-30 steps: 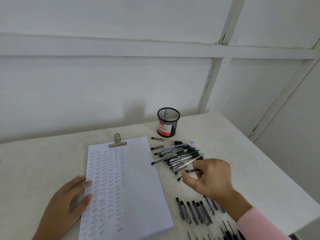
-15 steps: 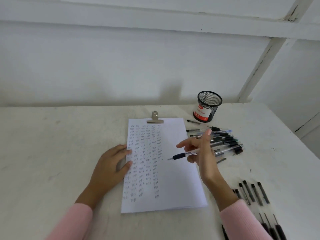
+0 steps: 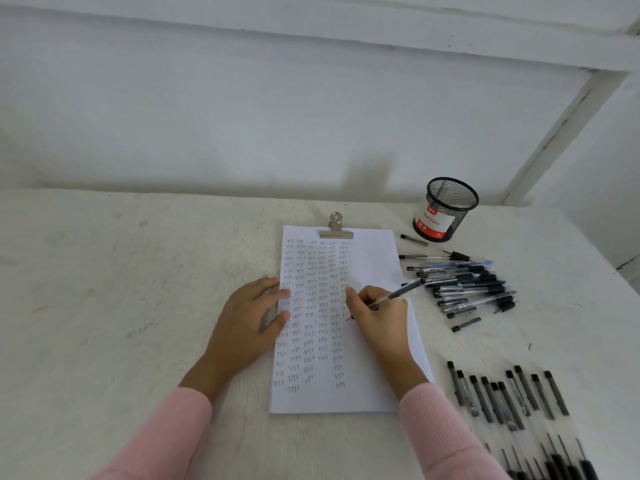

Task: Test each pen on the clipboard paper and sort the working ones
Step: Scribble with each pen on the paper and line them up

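On the paper (image 3: 375, 259), my right grip (image 3: 377, 322) pinches a pen (image 3: 403, 292); left grip (image 3: 247, 317) presses flat on its left edge, open table (image 3: 121, 289) beyond.

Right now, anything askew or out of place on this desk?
Nothing spilled or damaged. Mild oddity: clear black-capped pens lie heaped loose on the white table beside the black wire-mesh cup, none standing in it.

Room left, clutter right
Table (image 3: 121, 289) lies open left of the paper (image 3: 374, 258); right of it, pen pile (image 3: 464, 289), cup (image 3: 446, 209) and pen rows (image 3: 505, 396) crowd the surface.
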